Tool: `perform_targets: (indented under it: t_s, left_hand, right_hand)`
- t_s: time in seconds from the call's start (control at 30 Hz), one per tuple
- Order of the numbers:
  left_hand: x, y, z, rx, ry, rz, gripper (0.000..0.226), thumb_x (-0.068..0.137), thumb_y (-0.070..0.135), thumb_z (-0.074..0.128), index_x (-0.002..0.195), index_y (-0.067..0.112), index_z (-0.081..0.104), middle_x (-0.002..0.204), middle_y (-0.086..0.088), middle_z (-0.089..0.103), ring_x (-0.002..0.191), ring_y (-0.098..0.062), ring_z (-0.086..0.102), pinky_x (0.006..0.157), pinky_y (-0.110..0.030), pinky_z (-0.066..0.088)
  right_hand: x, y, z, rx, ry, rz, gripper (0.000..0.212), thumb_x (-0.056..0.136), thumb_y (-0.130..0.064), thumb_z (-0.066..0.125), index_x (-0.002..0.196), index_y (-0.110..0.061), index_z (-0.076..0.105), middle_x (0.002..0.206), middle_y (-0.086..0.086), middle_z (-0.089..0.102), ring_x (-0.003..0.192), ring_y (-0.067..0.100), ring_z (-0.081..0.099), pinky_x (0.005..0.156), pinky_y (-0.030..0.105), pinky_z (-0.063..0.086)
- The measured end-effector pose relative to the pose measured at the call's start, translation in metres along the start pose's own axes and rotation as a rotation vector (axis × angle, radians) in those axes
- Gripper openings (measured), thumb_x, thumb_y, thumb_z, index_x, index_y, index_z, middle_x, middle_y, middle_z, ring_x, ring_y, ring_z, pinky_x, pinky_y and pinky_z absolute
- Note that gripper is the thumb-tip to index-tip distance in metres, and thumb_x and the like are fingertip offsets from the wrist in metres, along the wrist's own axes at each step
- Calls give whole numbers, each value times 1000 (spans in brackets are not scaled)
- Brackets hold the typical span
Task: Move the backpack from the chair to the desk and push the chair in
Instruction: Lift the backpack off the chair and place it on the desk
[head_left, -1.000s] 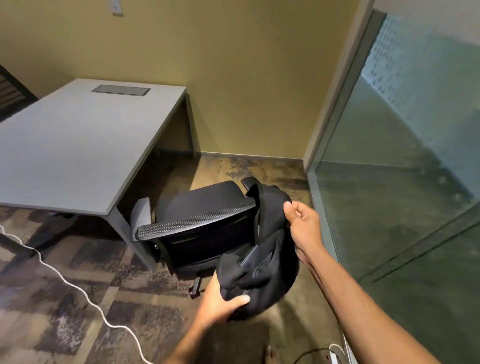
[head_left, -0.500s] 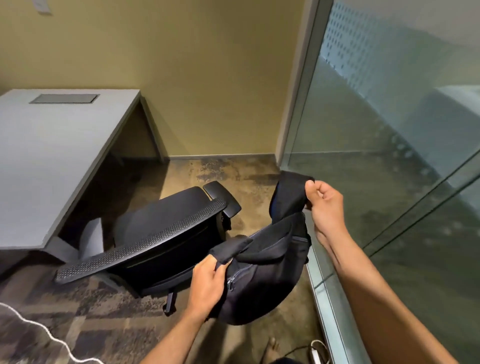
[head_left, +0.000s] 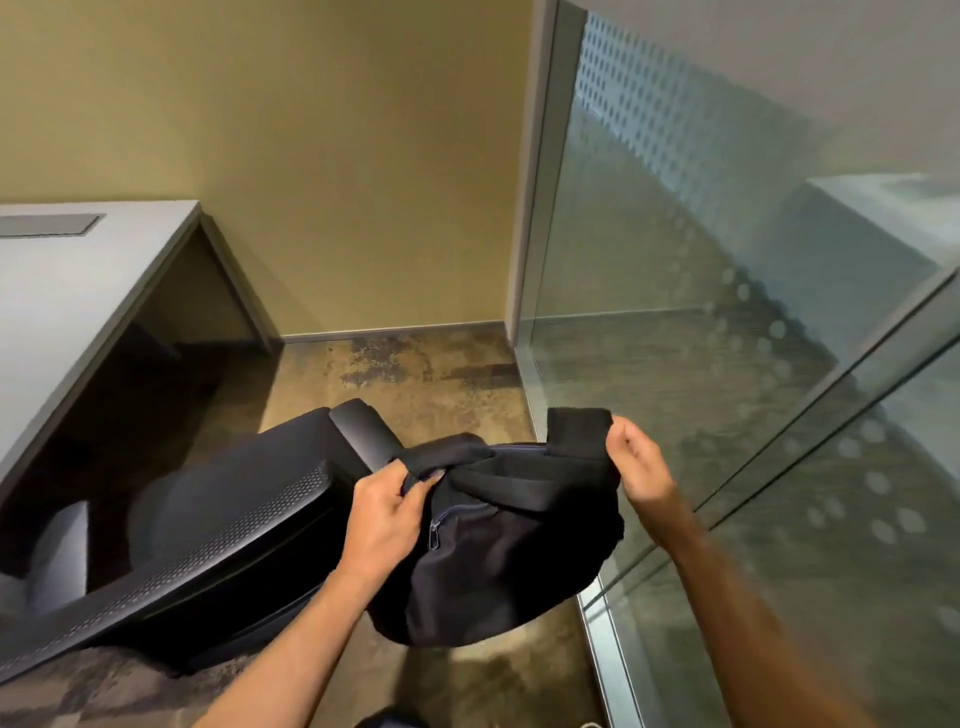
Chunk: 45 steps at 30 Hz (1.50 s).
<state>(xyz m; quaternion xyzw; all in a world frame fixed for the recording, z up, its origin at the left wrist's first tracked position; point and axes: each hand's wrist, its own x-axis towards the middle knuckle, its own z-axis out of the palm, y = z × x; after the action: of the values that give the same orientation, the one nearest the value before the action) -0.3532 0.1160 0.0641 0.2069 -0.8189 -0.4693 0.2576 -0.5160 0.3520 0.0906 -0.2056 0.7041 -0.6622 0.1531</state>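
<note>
Backpack (head_left: 509, 540) is off the chair (head_left: 218, 525), held in air just right of it w/ 2 hands. Left hand (head_left: 382, 522) grip closed on a strap near the zipper; right hand (head_left: 641, 460) pinches the top fabric. Left to do: carry it to the surface (head_left: 67, 291), far left, then push chair in.

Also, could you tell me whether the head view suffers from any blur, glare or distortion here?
Head view: wide-angle bending curves the desk edge; the right hand and its forearm are motion-smeared; the glass partition carries hazy reflections; the backpack reads nearly featureless black.
</note>
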Motion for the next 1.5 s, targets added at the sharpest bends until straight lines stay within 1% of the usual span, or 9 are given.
perform_targets:
  t_s: [0.1,0.23,0.3,0.53,0.8,0.97,1.13,1.23,1.5]
  left_hand:
    - [30,17,8,-77,29,2,17,90,15,68,85,-1,70,79,-12,73,76,-15,66,71,-46,57]
    - [70,33,19,-166,5,49,23,89,16,68,87,39,68,79,25,72,75,11,63,65,-15,50]
    - [91,34,27,-192,-16,37,25,89,18,68,88,43,70,82,23,73,77,9,65,66,-12,50]
    - [172,9,45,-222,48,-16,9,82,52,66,88,50,71,86,17,75,79,-1,69,68,-25,56]
    - [265,-5,57,-197,221,-18,40,85,21,74,76,30,37,65,7,37,52,3,41,51,-10,35]
    - [318,-16,53,-268,226,-66,40,83,23,76,82,34,38,75,3,42,66,-11,43,61,-25,37]
    - [367,-27,46,-352,310,-56,42,83,14,76,84,37,41,85,-6,55,72,0,62,58,-14,50]
    - [396,-37,41,-309,343,-119,41,82,22,78,89,38,42,97,-19,61,84,-22,66,62,-25,54]
    - [475,-67,31,-273,417,-104,28,83,17,77,98,33,60,90,-6,68,70,-1,66,59,-14,51]
  right_hand:
    - [2,16,-16,-29,-158,24,40,84,-30,62,118,-8,57,104,0,66,96,0,63,85,14,47]
    - [32,20,-26,-74,-33,-41,31,80,-23,72,109,-18,62,93,-8,70,87,-7,63,78,12,47]
    - [56,16,-27,-120,88,-66,11,88,-19,71,95,-26,65,87,-2,68,76,-4,59,71,14,47]
    - [144,7,-16,-39,154,-47,19,94,-10,61,86,-25,69,74,-13,72,70,0,65,65,16,51]
    - [242,-9,3,-94,201,-51,12,88,-46,62,85,-39,71,85,-8,74,79,8,70,66,20,56]
    - [298,-22,20,-78,187,-140,11,87,-48,61,86,-45,72,85,-14,75,79,5,71,66,16,55]
    - [363,-24,40,-88,150,-126,17,84,-55,62,87,-43,72,87,-12,75,82,8,71,70,21,57]
    - [401,-21,54,-69,123,-127,28,81,-59,62,91,-35,72,88,-11,75,83,7,71,71,21,57]
    - [517,-9,98,-12,16,-111,13,82,-55,64,85,-46,73,86,-14,75,80,5,71,66,16,55]
